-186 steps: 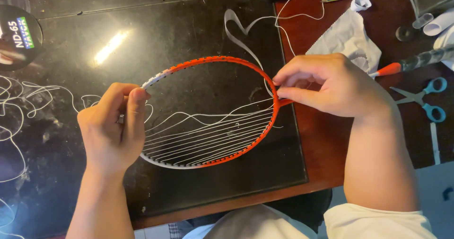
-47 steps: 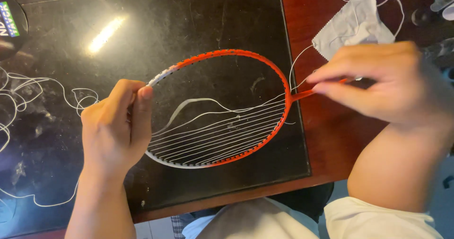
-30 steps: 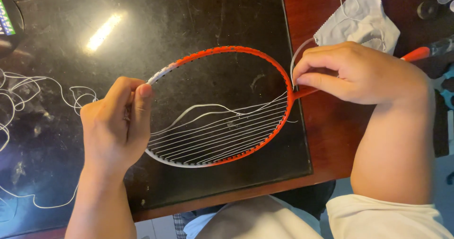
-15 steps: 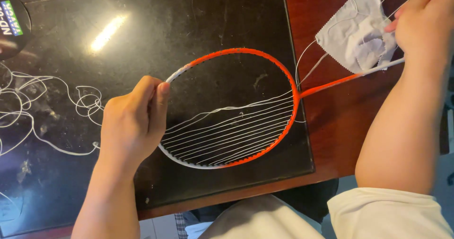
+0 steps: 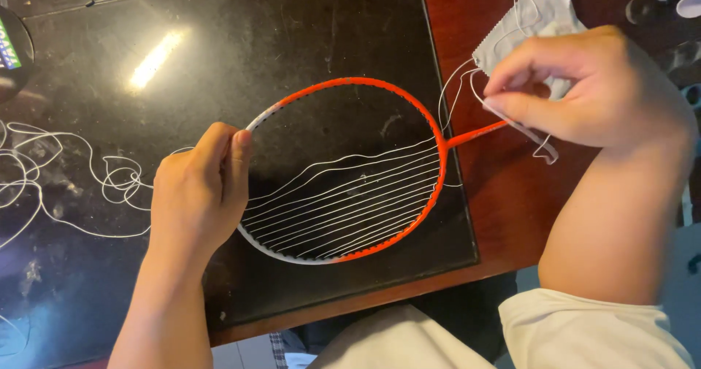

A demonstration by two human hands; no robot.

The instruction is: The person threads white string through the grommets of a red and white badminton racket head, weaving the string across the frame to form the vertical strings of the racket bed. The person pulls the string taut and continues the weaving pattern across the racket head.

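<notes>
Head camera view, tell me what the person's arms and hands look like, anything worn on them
Both hands, the left hand and the right hand, are bare, with no gloves, rings or watch showing. The forearms are uncovered. A white short sleeve covers the right upper arm; no sleeve shows on the left arm.

A brown wooden table [image 5: 511,208] holds a big black shiny mat [image 5: 219,62]. Loose white string [image 5: 66,186] curls on the mat, left of the left hand [image 5: 193,197]. A grey cloth [image 5: 537,11] lies just above the right hand [image 5: 584,84].
</notes>
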